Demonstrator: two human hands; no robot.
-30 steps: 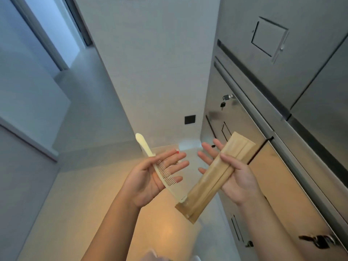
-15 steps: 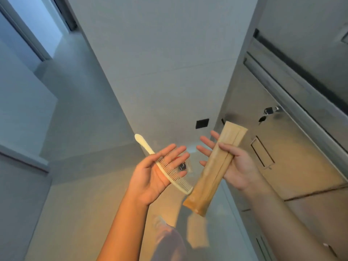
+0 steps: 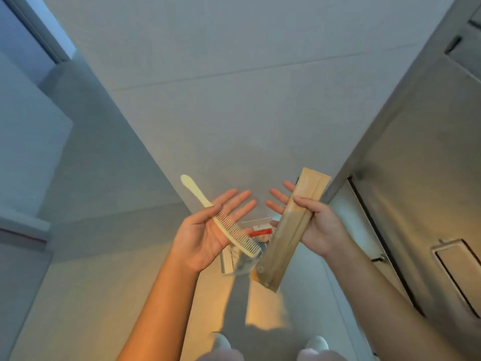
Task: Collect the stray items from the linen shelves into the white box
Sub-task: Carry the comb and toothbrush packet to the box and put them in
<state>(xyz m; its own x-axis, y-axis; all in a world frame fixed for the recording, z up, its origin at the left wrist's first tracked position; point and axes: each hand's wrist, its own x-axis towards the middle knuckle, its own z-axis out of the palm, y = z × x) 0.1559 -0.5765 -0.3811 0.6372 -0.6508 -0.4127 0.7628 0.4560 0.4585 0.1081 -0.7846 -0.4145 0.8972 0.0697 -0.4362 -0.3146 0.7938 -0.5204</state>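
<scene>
A cream comb lies across the flat palm of my left hand, fingers straight, its handle sticking out up and left. My right hand holds a long brown paper packet, with the thumb pressed over its front and the fingers straight behind it. Both hands are raised side by side at chest height. Below and between them, a pale box-like container with something red in it shows on the floor, mostly hidden by the comb and packet.
Grey metal cabinet doors with recessed handles run along the right. A white wall panel stands ahead and a pale wall on the left. My feet stand on the light floor at the bottom edge.
The view has tilted and shifted, so the cabinets slid right. The container with the red item has come into sight under the hands. Both hands keep their items as before.
</scene>
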